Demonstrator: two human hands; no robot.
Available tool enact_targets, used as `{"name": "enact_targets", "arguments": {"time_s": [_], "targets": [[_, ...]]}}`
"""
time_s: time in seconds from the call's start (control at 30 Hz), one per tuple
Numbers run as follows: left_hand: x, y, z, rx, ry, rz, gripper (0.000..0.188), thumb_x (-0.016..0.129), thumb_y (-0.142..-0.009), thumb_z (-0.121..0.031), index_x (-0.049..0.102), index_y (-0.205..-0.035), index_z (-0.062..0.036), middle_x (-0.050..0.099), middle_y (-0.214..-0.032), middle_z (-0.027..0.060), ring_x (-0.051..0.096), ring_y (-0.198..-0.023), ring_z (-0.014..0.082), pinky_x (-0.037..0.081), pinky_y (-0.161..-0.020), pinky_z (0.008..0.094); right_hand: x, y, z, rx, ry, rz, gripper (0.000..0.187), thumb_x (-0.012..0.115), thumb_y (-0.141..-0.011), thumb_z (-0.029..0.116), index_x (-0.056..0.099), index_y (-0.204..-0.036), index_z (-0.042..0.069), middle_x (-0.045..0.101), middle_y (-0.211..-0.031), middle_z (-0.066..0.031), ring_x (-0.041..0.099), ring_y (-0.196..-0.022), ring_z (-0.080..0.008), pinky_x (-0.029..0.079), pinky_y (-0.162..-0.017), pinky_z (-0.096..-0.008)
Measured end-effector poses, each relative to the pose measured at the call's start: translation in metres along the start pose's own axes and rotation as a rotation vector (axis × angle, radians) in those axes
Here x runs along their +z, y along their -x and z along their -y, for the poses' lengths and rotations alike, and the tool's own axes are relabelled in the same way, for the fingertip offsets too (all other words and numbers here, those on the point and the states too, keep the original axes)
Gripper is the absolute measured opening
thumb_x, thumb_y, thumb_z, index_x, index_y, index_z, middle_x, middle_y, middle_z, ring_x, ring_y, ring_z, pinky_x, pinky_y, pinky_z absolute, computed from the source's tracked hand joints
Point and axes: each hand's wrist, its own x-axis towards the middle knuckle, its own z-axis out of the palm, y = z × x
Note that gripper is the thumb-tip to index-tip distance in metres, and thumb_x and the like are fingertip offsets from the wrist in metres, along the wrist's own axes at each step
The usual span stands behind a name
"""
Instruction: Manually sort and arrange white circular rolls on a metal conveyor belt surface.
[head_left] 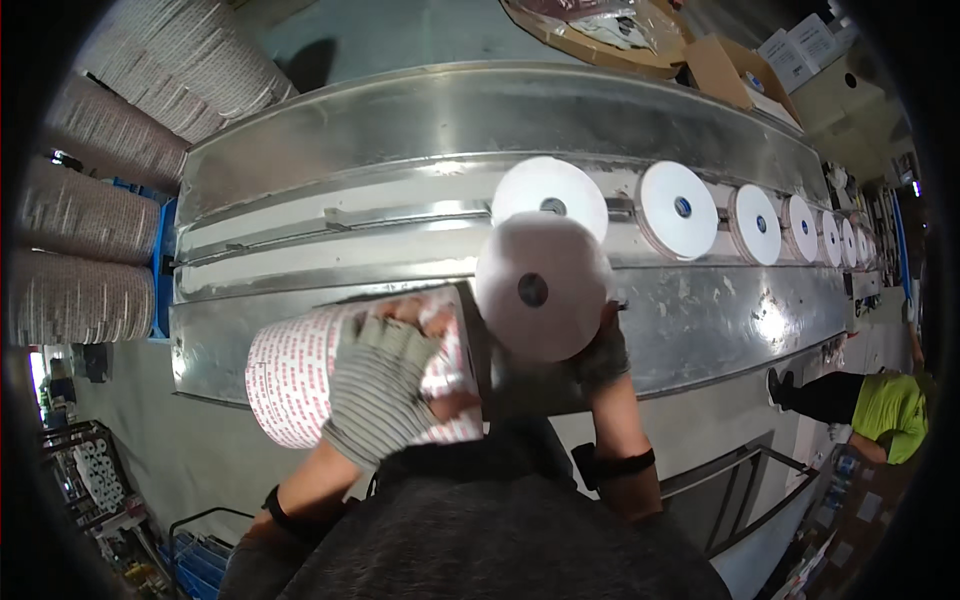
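Note:
My left hand (385, 380), in a grey striped knit glove, lies over a row of tape rolls (290, 380) with red print on white sides. Its fingers and thumb are closed around the right end of that row. My right hand (605, 350), also gloved, grips the right edge of a blurred white tape roll (545, 305), whose flat face and dark core show. The roll hides part of the fingers. Just behind it, partly covered, another white roll (550, 185) stands on the conveyor track (400, 222).
Several more white rolls (678, 210) stand along the track to the right. Tall stacks of rolls (85, 295) fill the left side. An open cardboard box (735, 75) sits at the far right. A person in a bright green shirt (890, 415) is at the right.

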Motion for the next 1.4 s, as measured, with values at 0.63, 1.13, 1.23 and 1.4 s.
{"name": "enact_targets", "arguments": {"time_s": [0.63, 1.13, 1.23, 1.4], "targets": [[-0.024, -0.01, 0.065, -0.015, 0.164, 0.108, 0.086, 0.083, -0.062, -0.035, 0.047, -0.132, 0.0005, 0.055, -0.123, 0.0188, 0.049, -0.116, 0.0389, 0.038, -0.101, 0.0454, 0.144, 0.021, -0.105, -0.16, 1.709, -0.028, 0.083, 0.076, -0.08, 0.031, 0.034, -0.144, 0.001, 0.044, -0.138, -0.0242, 0.055, -0.117, -0.0329, 0.048, -0.094, -0.0386], [-0.033, 0.024, 0.105, 0.088, 0.178, 0.1, 0.088, 0.076, -0.072, -0.047, 0.044, -0.137, 0.004, 0.048, -0.135, 0.0246, 0.043, -0.125, 0.0414, 0.034, -0.106, 0.0491, 0.204, -0.204, -0.127, 0.059, 1.922, 0.31, 0.108, 0.079, -0.06, 0.055, 0.035, -0.145, 0.005, 0.041, -0.146, -0.0146, 0.033, -0.137, -0.0341, 0.027, -0.111, -0.0445], [-0.031, 0.025, 0.112, 0.072, 0.165, 0.111, 0.09, 0.075, -0.073, -0.048, 0.042, -0.138, 0.0032, 0.048, -0.136, 0.0241, 0.043, -0.127, 0.0399, 0.034, -0.106, 0.0486, 0.199, -0.222, -0.154, 0.107, 2.34, 0.431, 0.084, 0.079, -0.065, 0.047, 0.049, -0.135, 0.01, 0.052, -0.131, -0.0123, 0.047, -0.125, -0.0305, 0.037, -0.103, -0.0472], [-0.036, 0.051, 0.138, -0.062, 0.19, 0.073, 0.09, 0.076, -0.068, -0.041, 0.04, -0.139, 0.0013, 0.044, -0.138, 0.0236, 0.039, -0.129, 0.0399, 0.032, -0.107, 0.0477, 0.095, -0.182, -0.177, -0.736, 1.109, 0.202, 0.046, 0.073, -0.077, 0.032, 0.064, -0.115, 0.008, 0.058, -0.123, -0.01, 0.057, -0.106, -0.0299, 0.047, -0.094, -0.0411]]}}
